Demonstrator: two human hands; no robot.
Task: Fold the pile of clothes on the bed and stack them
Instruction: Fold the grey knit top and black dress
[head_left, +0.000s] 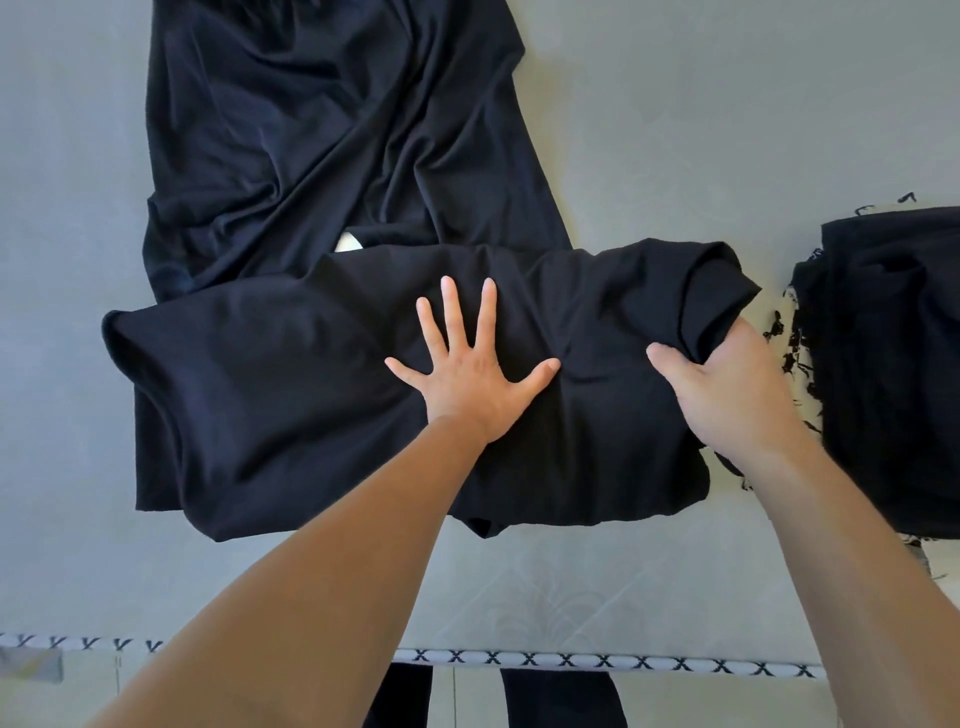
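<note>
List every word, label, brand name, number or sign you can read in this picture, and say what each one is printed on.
None can be read.
The white tag between the dark garments is too small to show any print.
The black marks on the white patterned cloth form no letters.
The crosses along the mattress edge trim are a woven pattern, not text.

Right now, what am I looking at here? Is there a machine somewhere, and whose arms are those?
There is no machine. A person wears a camera on the head, so this single picture looks down over their own two bare arms at a grey bed. The left hand lies flat with fingers spread, pressing on a dark, partly folded garment. The right hand grips that garment's right end, lifting a fold of it. Behind lies another dark garment, spread out and wrinkled, not yet folded. At the right edge sits a stack of dark clothes on something white with black print.
</note>
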